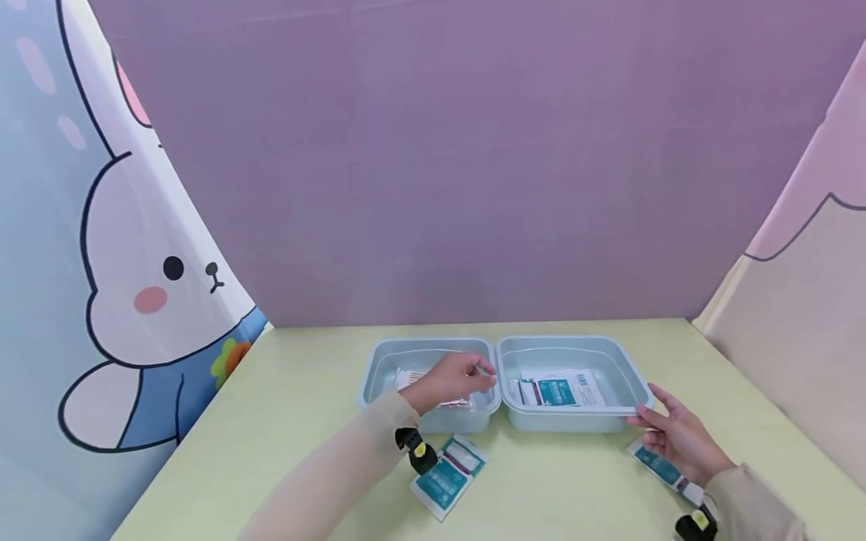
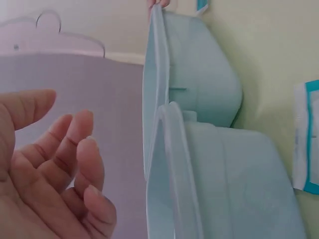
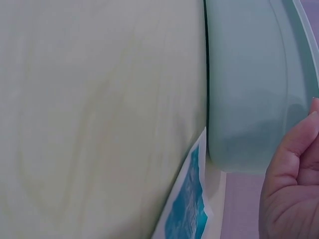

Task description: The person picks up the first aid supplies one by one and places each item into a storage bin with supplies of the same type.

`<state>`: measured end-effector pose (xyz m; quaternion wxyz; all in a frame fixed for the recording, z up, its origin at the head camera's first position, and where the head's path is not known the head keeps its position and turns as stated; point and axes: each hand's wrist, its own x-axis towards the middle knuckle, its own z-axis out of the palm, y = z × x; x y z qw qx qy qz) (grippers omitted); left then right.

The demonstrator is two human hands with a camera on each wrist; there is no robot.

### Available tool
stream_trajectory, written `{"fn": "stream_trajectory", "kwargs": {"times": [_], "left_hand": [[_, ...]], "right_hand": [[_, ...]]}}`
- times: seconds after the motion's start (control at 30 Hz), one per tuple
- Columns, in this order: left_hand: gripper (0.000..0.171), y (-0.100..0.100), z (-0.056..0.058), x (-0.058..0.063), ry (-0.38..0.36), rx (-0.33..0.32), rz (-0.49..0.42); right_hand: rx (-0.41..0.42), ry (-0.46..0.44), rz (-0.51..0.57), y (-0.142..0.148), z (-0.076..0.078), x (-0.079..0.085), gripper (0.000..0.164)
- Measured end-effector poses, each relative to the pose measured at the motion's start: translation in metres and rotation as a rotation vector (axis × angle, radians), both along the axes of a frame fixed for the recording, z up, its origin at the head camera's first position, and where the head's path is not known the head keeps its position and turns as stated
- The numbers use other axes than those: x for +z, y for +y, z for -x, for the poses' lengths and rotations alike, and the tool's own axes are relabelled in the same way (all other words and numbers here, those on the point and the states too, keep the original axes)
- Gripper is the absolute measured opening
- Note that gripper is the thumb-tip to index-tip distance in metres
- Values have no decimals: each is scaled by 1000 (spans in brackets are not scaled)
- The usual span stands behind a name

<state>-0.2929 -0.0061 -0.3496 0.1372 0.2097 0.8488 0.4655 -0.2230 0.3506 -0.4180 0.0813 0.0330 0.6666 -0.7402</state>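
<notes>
Two light-blue plastic trays [image 1: 460,423] [image 1: 568,421] stand side by side. Above the left one is my left hand [image 1: 452,382], its fingers loosely bent and nothing between them; the left wrist view shows the hand [image 2: 55,169] apart from the tray rims. My right hand [image 1: 683,439] pinches the right tray's near right corner at the rim, thumb in front. In the left tray, partly hidden by my hand, lies a clear packet of cotton swabs [image 1: 410,378]. White-and-teal packets [image 1: 558,391] lie flat in the right tray.
One white-and-teal packet [image 1: 448,479] lies on the pale yellow table [image 1: 555,488] in front of the left tray. Another packet [image 1: 658,464] is partly under my right hand. A purple panel [image 1: 473,165] rises behind the table, with printed cloths at both sides.
</notes>
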Motion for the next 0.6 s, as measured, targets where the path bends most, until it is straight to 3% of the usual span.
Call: {"fn": "stream_trajectory", "kwargs": {"times": [0.27,0.6], "left_hand": [[11,-9,-14,-4,105,-16,125],[7,-30,-39,-32,165,-57,176]], "right_hand": [[-12,-11,-1,-1,0,1,82],[-21,-29,-16,-2,1,4,79]]}}
